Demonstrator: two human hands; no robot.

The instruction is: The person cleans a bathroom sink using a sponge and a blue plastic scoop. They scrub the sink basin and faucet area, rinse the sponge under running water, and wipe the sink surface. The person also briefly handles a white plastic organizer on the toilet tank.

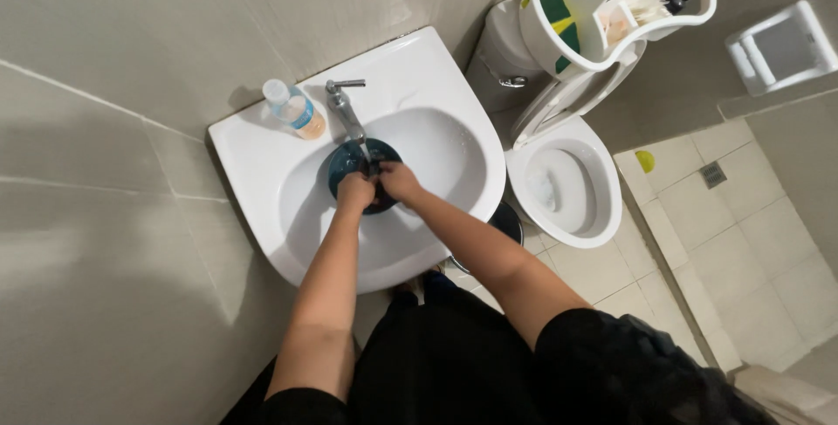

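A single head-worn camera is looking almost straight down from above the person's own body, so both forearms are running up from the bottom edge into the middle of the view. It is facing a white sink (410, 76) set against a tiled wall, and is sitting close enough that the sink is filling the centre. The wide lens is also taking in a toilet (567, 181) at the right and floor tiles beyond. No second view is sharing the scene.
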